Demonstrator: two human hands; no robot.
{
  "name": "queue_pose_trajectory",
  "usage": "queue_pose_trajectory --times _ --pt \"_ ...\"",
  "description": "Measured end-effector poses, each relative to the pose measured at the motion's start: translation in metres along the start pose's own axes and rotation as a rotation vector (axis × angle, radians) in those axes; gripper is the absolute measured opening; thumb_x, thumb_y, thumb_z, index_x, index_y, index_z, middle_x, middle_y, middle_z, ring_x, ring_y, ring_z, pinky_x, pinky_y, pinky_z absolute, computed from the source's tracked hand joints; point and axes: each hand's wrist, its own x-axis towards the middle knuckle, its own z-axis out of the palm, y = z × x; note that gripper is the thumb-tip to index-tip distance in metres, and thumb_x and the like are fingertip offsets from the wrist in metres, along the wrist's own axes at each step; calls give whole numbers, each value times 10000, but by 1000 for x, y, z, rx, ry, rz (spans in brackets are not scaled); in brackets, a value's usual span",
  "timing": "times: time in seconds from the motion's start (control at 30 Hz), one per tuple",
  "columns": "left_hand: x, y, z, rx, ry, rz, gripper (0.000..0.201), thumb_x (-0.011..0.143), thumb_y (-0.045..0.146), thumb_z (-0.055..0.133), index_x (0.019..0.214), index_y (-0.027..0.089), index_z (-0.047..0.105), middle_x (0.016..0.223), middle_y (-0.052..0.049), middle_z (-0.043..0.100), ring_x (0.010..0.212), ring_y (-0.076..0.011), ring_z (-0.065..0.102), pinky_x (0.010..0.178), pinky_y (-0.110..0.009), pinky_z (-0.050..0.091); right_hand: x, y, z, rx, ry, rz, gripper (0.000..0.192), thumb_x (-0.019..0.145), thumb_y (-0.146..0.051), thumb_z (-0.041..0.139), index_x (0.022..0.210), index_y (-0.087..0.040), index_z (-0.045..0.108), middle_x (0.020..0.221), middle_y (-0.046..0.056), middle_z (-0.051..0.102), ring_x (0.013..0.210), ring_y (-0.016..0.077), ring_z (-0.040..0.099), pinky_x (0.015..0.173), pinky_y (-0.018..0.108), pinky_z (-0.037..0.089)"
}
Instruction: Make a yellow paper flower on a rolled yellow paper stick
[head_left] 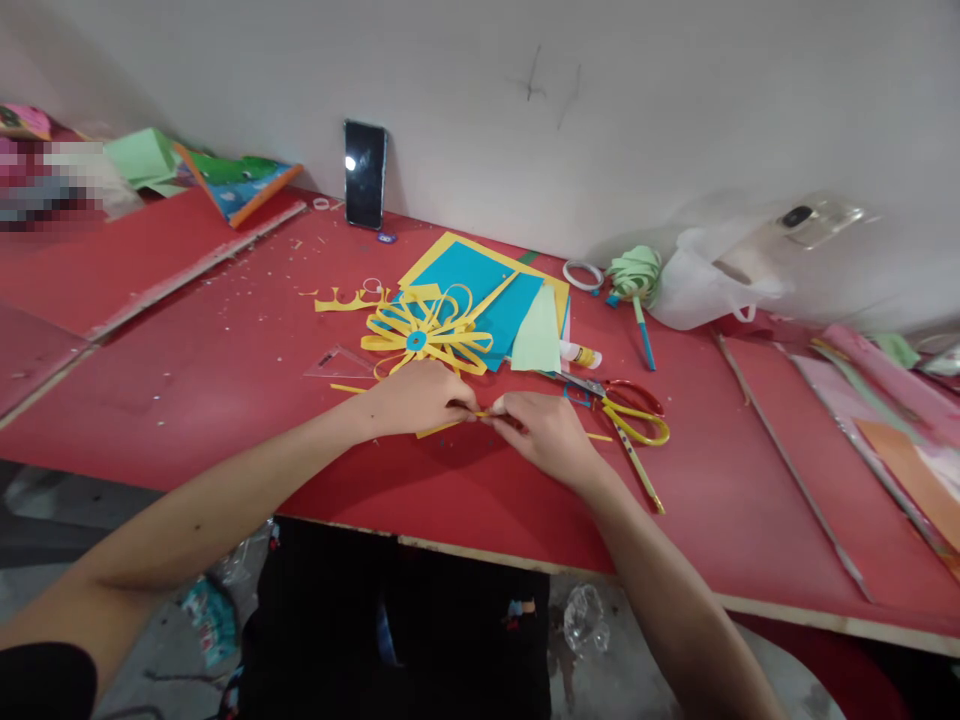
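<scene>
Both my left hand (416, 398) and right hand (541, 430) pinch one yellow strip (444, 426) over the red tabletop (225, 340), white wall (675, 100) behind.

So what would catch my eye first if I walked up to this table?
Probably the yellow paper flower with its blue centre, lying mid-table on the red tabletop against blue and yellow paper sheets. Just in front of it, the left hand and right hand pinch a thin yellow paper strip between them. To the right lie red-and-yellow scissors, and a dark phone leans on the wall behind.
</scene>
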Motion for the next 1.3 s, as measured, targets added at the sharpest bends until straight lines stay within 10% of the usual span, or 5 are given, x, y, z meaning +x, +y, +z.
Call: queue_pose_trajectory --times 0.67,1.3 --pt "0 0 6 -59 28 52 110 853 243 651 857 202 753 826 -12 754 767 -145 677 659 -222 399 2 1 0 2 -93 -20 181 971 -286 498 906 -180 630 785 48 684 701 171 627 630 251 372" --pt "1 -1 -5 -208 -120 -63 136 821 231 669 898 214 780 817 -4 768 711 -123 667 634 -204 391 2 -1 1 -21 86 -164 171 947 -294 556 866 -167 638 772 42 672 695 148 612 609 237 385"
